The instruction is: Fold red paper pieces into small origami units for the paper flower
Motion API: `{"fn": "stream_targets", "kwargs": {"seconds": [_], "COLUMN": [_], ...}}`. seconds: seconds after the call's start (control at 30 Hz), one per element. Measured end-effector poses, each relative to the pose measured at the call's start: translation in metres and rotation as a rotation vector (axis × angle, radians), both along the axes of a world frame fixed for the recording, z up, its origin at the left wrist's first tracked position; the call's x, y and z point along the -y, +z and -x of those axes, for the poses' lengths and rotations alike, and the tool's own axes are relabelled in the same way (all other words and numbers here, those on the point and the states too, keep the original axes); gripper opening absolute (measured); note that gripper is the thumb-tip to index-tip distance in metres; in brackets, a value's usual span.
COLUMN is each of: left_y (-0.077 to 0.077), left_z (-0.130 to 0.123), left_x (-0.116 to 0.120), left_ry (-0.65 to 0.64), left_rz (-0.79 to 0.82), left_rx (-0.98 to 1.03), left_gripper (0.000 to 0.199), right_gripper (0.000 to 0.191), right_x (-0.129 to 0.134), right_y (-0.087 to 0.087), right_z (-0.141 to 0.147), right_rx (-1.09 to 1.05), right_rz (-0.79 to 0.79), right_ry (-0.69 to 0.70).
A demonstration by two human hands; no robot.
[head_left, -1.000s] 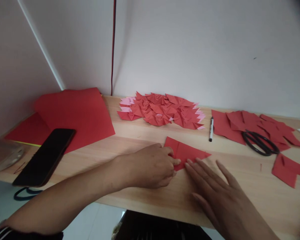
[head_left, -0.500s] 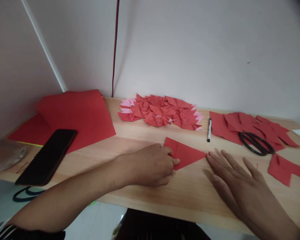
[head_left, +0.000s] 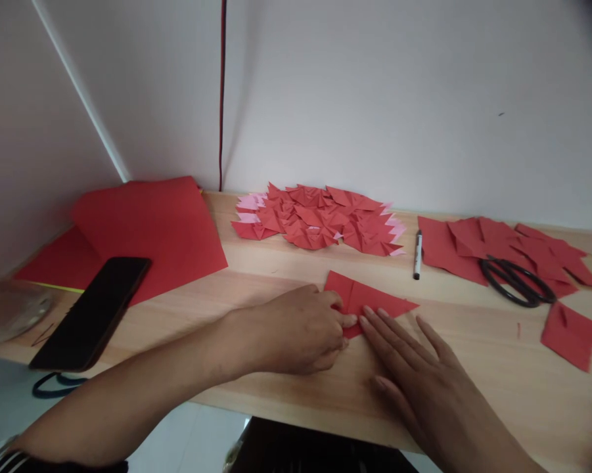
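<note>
A piece of red paper (head_left: 374, 297), folded into a pointed shape with a crease near its left end, lies on the wooden table in front of me. My left hand (head_left: 296, 332) is closed on its left side, fingers curled and thumb tip pressing the paper; part of the sheet is hidden beneath it. From the right, my right hand (head_left: 418, 368) reaches in with fingers stretched out. Its fingertips rest flat on the paper's lower edge, close to my left thumb, and the paper's tip points right beyond them.
Folded red and pink paper pieces (head_left: 320, 217) sit in rows by the wall. To the right are a marker (head_left: 418, 255), cut red papers (head_left: 497, 243), black-handled scissors (head_left: 517, 282) and a red scrap (head_left: 569, 335). Large red sheets (head_left: 162, 223) and a phone (head_left: 91, 312) lie left.
My right hand has slid left, from the paper's right tip onto its lower edge beside my left thumb. My left hand stays in place. The view has shifted slightly.
</note>
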State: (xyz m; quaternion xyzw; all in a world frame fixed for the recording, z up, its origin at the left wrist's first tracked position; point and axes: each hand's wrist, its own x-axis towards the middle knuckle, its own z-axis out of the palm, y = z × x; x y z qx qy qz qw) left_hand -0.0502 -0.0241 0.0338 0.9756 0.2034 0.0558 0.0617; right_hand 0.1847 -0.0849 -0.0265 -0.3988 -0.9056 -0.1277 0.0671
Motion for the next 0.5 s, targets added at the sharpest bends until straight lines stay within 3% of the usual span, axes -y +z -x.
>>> {"fn": "stream_targets", "kwargs": {"seconds": [0.1,0.3,0.5], "left_y": [0.001,0.004,0.002], "left_z": [0.001,0.001,-0.001], "left_x": [0.001,-0.001,-0.001], "left_ry": [-0.064,-0.058,-0.081], "left_rz": [0.03,0.063,0.048], "left_rx": [-0.06,-0.056,-0.055], "left_gripper": [0.027,0.026,0.025], "right_gripper": [0.058,0.055,0.052], "right_x": [-0.006,-0.013,-0.014], "right_y": [-0.003,-0.005,0.003], "right_z": [-0.015,-0.041,-0.032], "right_rx": [-0.014,-0.009,-0.045], "right_rz": [-0.029,-0.047,-0.051], "right_ry": [-0.057,-0.141,-0.162]}}
